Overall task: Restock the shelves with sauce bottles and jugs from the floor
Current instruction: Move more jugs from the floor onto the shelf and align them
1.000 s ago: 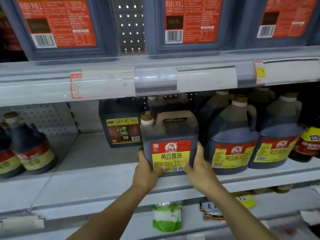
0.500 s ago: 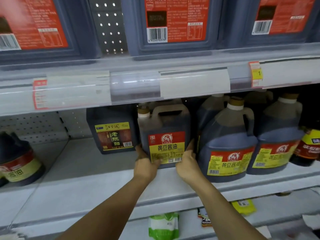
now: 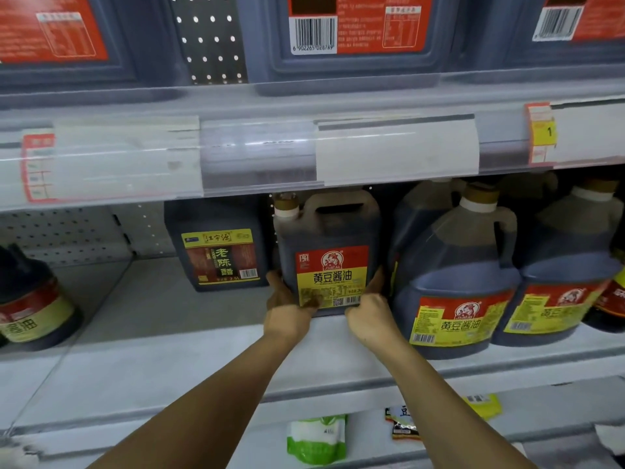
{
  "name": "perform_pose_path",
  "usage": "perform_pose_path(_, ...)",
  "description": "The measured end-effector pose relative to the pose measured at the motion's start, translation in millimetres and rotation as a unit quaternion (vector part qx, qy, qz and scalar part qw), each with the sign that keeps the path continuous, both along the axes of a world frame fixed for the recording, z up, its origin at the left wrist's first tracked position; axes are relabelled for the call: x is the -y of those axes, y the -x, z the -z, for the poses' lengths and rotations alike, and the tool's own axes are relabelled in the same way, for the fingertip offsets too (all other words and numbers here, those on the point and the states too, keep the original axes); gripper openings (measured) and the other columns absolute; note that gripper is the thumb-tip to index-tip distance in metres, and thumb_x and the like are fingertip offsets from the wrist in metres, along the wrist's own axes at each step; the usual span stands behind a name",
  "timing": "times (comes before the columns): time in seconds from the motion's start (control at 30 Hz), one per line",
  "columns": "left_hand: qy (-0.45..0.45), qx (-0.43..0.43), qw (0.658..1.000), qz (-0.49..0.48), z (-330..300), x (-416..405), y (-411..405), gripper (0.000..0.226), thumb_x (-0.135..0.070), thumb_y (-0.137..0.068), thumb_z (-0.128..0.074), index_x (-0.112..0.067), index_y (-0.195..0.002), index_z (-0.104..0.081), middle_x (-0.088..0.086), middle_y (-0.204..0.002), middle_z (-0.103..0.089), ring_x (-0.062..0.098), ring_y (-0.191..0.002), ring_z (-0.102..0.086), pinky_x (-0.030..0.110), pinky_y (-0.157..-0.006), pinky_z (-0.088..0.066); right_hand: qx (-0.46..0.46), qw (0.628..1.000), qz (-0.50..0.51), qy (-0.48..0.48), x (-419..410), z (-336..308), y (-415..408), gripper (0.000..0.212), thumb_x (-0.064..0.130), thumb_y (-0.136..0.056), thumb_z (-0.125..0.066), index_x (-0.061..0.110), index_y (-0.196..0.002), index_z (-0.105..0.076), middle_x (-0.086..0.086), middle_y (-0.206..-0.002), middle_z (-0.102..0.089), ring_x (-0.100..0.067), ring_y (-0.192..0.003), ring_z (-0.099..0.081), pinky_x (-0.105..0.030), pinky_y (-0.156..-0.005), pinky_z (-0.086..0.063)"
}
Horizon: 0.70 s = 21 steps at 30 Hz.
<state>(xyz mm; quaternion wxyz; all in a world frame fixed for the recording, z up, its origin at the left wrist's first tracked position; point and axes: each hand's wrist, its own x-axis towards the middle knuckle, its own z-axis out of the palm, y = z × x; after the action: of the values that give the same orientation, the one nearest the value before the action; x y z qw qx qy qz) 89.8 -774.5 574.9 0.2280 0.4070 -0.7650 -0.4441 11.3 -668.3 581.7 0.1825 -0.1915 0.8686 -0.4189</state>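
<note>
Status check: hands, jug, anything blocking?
Left hand and right hand grip the square dark soy sauce jug low, on the middle shelf. Round soy jug close right, vinegar jug left.

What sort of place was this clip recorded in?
Most likely a supermarket or grocery aisle. White metal shelves carry a clear price-tag strip along the front edge, rows of labelled, barcoded soy sauce jugs stand facing out, and both hands hold one square jug on the shelf.

The square jug (image 3: 329,252) at 12 o'clock reads "黄豆酱油"; so does the round jug (image 3: 456,292) at 3 o'clock. The vinegar jug (image 3: 220,248) at 10 o'clock reads "老陈醋", "2.5L". The yellow shelf tag (image 3: 544,132) shows "1".
</note>
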Motion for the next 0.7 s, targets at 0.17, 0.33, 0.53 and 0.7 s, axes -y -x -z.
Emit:
perform_pose_path(0.17, -0.014, 0.005, 1.000, 0.026, 0, 2, -5, 0.077, -0.014, -0.082, -0.070, -0.014, -0.138, -0.018, 0.011, -0.134, -0.053, 0.035, -0.119, -0.054, 0.041, -0.094, -0.047, -0.001, 1.000, -0.009, -0.009, -6, -4, -6, 0.088, 0.003, -0.086, -0.057, 0.014, -0.150, 0.002, -0.017, -0.143, -0.035, -0.033, -0.122, -0.046, -0.031, -0.093, -0.043)
perform_pose_path(0.33, -0.052, -0.008, 0.998, 0.038, -1, 4, -20, 0.070, -0.011, -0.084, -0.068, -0.021, -0.139, -0.026, 0.010, -0.131, -0.056, 0.031, -0.120, -0.055, 0.044, -0.099, -0.047, -0.001, 1.000, -0.007, 0.022, -14, -10, -18, 0.090, 0.013, -0.085, -0.064, 0.013, -0.150, -0.002, -0.012, -0.151, -0.025, -0.031, -0.134, -0.033, -0.033, -0.105, -0.035)
perform_pose_path(0.53, -0.072, -0.015, 0.997, -0.016, -11, 6, -57, 0.062, -0.021, -0.086, -0.067, -0.020, -0.138, -0.034, 0.009, -0.133, -0.053, 0.025, -0.122, -0.052, 0.034, -0.097, -0.044, -0.004, 0.996, -0.053, 0.076, -6, -5, -56, 0.077, 0.019, -0.086, -0.063, 0.012, -0.146, -0.014, -0.006, -0.154, -0.018, -0.025, -0.140, -0.030, -0.040, -0.112, -0.031)
perform_pose_path(0.7, -0.088, -0.022, 0.994, -0.064, -19, 16, -120, 0.052, -0.025, -0.088, -0.065, -0.018, -0.134, -0.042, 0.006, -0.133, -0.054, 0.020, -0.117, -0.054, 0.028, -0.092, -0.044, -0.002, 0.988, -0.126, 0.090, 18, -10, -95, 0.076, 0.023, -0.090, -0.060, 0.015, -0.148, -0.013, -0.002, -0.156, -0.016, -0.022, -0.139, -0.029, -0.041, -0.112, -0.031)
